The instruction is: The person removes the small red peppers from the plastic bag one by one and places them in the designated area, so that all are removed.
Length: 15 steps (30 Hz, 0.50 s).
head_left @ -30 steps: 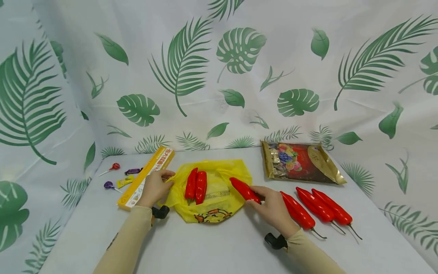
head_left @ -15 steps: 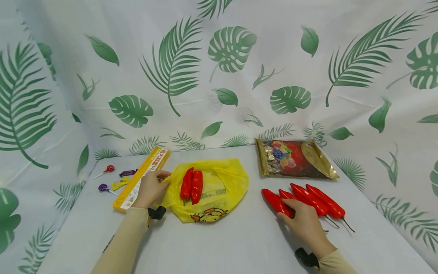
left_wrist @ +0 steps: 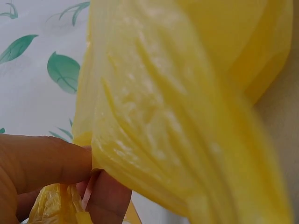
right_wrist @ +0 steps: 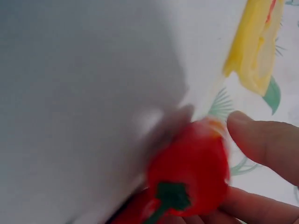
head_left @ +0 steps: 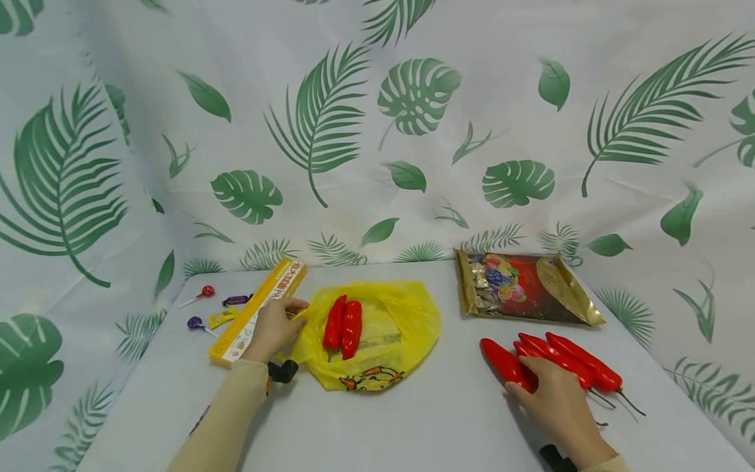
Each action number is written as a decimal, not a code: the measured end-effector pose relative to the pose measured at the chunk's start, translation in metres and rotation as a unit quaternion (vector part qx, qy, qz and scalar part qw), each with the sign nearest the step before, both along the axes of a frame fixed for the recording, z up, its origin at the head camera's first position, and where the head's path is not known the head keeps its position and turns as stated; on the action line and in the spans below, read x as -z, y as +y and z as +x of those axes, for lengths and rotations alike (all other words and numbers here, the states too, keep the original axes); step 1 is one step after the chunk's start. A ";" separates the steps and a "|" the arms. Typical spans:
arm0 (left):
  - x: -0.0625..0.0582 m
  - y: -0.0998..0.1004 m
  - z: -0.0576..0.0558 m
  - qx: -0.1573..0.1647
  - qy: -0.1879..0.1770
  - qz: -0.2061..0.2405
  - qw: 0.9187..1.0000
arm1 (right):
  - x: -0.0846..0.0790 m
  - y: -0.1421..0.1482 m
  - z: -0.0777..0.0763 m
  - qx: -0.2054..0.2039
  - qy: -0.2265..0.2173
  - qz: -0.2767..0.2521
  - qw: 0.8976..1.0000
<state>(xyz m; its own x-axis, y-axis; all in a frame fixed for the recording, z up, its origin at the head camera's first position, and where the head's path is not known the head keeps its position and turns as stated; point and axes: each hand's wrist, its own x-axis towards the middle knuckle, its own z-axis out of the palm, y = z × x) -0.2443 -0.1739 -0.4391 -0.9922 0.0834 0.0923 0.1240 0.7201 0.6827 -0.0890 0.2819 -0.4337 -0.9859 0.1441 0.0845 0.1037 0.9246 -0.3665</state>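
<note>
A crinkled yellow plastic bag (head_left: 421,314) lies mid-table with its mouth spread, and two red chili peppers (head_left: 352,328) rest in it. My left hand (head_left: 275,331) pinches the bag's left edge; the left wrist view shows the thin plastic (left_wrist: 140,116) between thumb and fingers. Over at the right, my right hand (head_left: 557,400) holds another red chili pepper (head_left: 506,364) low over the table, its stem end hidden under the palm. That pepper's green stem (right_wrist: 173,196) faces the right wrist camera, thumb and fingers on its far side. Several more chili peppers (head_left: 590,364) lie just beyond this hand, one partly covered.
A long orange-and-white box (head_left: 236,341) lies left of the bag, partly behind my left hand. Beyond it are a red lollipop (head_left: 206,291), a purple lollipop (head_left: 194,322) and two small wrapped candies (head_left: 223,316). A gold-and-red candy packet (head_left: 525,288) lies at the back right.
My right hand has carried its chili pepper from the bag's right edge rightward to beside the other peppers. The left hand keeps its pinch on the bag. The head view has shifted slightly.
</note>
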 end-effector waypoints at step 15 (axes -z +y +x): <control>0.001 0.004 -0.001 -0.001 0.006 0.006 1.000 | 0.005 -0.102 -0.067 -0.126 0.010 -0.188 0.974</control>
<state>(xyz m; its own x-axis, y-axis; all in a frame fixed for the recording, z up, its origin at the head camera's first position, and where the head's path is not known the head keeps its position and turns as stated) -0.2458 -0.1698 -0.4402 -0.9912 0.0803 0.1054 0.1310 0.7128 0.6890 -0.1560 0.1800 -0.4386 -0.9928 -0.0769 0.0921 -0.1191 0.7202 -0.6834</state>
